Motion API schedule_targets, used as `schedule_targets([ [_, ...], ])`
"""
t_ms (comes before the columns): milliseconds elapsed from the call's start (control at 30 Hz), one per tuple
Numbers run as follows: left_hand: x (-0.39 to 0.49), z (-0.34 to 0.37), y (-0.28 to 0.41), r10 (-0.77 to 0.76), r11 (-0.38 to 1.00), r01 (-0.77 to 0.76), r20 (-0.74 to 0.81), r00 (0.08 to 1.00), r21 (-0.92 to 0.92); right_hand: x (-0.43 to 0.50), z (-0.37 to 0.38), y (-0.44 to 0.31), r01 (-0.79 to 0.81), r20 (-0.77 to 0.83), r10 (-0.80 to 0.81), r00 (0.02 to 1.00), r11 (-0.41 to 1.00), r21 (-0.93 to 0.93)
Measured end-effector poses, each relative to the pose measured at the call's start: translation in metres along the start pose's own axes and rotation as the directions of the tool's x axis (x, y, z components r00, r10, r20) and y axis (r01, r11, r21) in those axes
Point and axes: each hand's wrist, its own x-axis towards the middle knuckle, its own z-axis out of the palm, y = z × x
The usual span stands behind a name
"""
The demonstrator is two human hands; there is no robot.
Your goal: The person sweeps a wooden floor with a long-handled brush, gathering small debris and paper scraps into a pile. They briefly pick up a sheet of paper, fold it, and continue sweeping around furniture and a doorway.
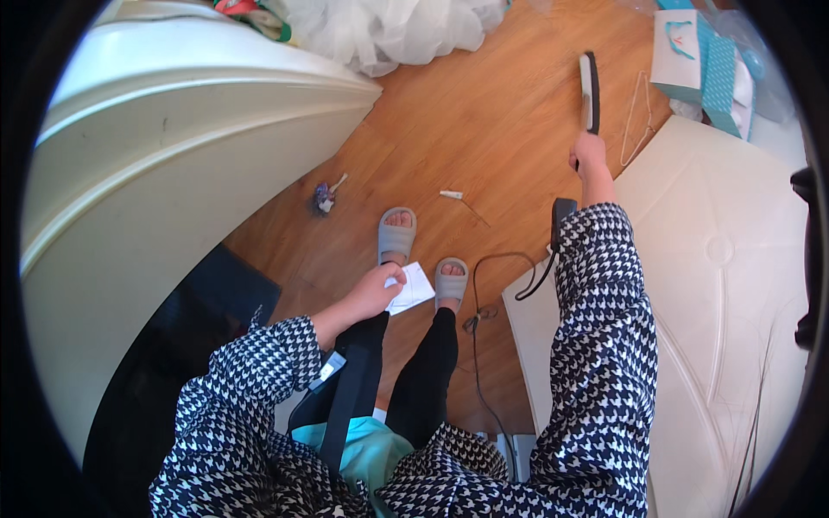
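My right hand [589,155] is stretched out ahead over the wood floor, closed around the handle of a long brush [589,90]. The brush has a pale side and a dark side and points away from me. My left hand [379,289] pinches a folded sheet of white paper [413,289] between thumb and fingers, just above my feet. Its far part lies between my two grey sandals [396,230]. What the paper bears is too faint to tell.
A crumpled wrapper [324,196] and a small white piece [451,194] lie on the floor [492,129]. A black cable [476,362] trails near my right leg. Pale panels flank both sides. A white hanger [624,139], gift boxes [677,55] and white tulle [388,32] sit farther off.
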Motion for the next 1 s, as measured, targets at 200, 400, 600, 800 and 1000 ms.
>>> schedule_targets([
  [200, 0.015, -0.003, 0.008, -0.096, 0.990, 0.100, 0.040, 0.995, -0.105, -0.098, 0.105, -0.029, 0.313, 0.037, -0.323, 0.946, 0.876, -0.367],
  [400, 0.025, -0.012, 0.020, -0.067, 0.997, 0.072, 0.116, 0.991, -0.041, -0.202, 0.161, -0.018, 0.337, 0.313, -0.219, 0.924, 0.851, -0.402],
  [600, 0.040, -0.032, 0.030, 0.008, 1.000, -0.007, 0.034, 0.999, -0.016, -0.230, 0.122, -0.011, 0.426, 0.501, -0.198, 0.842, 0.814, -0.394],
  [800, 0.022, -0.030, 0.035, -0.060, 0.998, 0.060, 0.007, 0.998, -0.027, -0.196, 0.102, -0.066, 0.456, 0.251, -0.381, 0.890, 0.761, -0.461],
  [1000, 0.028, -0.019, 0.028, -0.068, 0.997, 0.068, -0.005, 0.998, -0.019, -0.121, 0.145, -0.108, 0.499, 0.222, -0.461, 0.859, 0.658, -0.564],
])
